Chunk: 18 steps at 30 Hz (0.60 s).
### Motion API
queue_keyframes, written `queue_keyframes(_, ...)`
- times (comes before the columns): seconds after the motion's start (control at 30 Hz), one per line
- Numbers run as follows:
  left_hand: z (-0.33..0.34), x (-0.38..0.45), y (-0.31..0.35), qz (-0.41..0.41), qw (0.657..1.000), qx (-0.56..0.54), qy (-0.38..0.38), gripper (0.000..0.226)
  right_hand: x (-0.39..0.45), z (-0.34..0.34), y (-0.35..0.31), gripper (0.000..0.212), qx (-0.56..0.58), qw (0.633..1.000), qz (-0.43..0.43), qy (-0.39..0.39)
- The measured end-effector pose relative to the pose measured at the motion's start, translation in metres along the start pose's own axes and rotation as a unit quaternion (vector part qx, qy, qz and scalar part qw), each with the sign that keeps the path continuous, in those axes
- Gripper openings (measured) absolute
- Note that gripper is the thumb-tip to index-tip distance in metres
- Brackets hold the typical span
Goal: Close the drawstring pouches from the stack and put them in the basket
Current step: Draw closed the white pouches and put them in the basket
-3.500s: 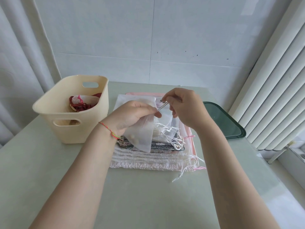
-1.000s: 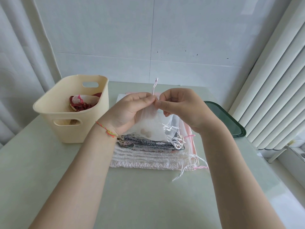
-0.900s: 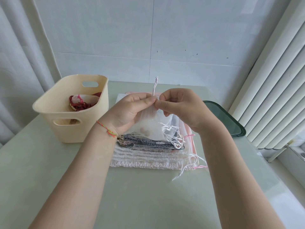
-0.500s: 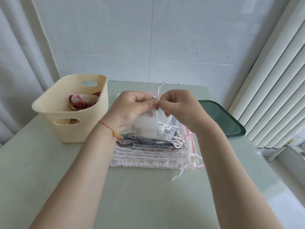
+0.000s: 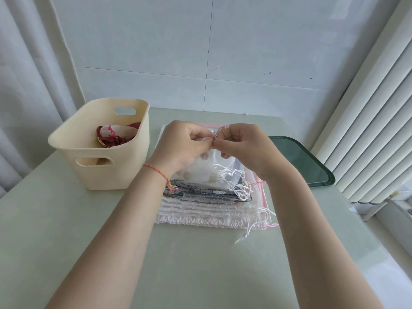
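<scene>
White and thin, the sheer pouch (image 5: 201,169) hangs above the stack of pouches (image 5: 214,201), and we hold it up with both hands. Our left hand (image 5: 180,146) and our right hand (image 5: 247,148) meet at its top, where the fingers of each hand are curled and pinch the white drawstring (image 5: 210,137) at the mouth of the pouch. The fingertips of the two hands are touching or almost touching; we cannot tell which. The body of the pouch falls below our left palm, and its lower edge comes close to the top of the stack.

The stack lies flat on the pale green bench (image 5: 200,264), with many white cords spreading out at its right side. On our left wrist we wear a thin coloured string bracelet (image 5: 156,169). The cream basket (image 5: 124,172) stands on the bench just to the left of the stack, and it has some red and white pouches inside. A dark green tray (image 5: 312,170) lies to the right.
</scene>
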<state>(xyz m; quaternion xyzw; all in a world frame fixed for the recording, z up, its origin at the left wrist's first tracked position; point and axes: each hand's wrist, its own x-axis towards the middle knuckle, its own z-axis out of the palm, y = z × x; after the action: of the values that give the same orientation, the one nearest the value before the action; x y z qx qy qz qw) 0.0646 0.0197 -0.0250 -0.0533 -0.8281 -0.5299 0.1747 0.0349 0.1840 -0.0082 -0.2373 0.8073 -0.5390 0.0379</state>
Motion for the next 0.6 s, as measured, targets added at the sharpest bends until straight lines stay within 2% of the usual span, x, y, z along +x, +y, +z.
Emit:
queue_keyframes(0.27,0.0002,-0.0032,0.0062,0.007,0.998,-0.05,0.039,0.022,0.0008,0.0012,-0.0012,0.018,0.001,1.0,0.006,0.006)
queue_keyframes(0.43,-0.0008,-0.0036,0.0076,0.008,0.999,-0.034,0.034,0.022,0.0003,-0.0008,-0.0032,0.015,-0.008,1.0,0.018,0.001)
queue_keyframes(0.6,-0.0019,-0.0043,0.0086,-0.024,1.0,-0.018,-0.002,0.011,0.0006,-0.0023,-0.0027,0.022,-0.039,0.998,-0.042,0.019)
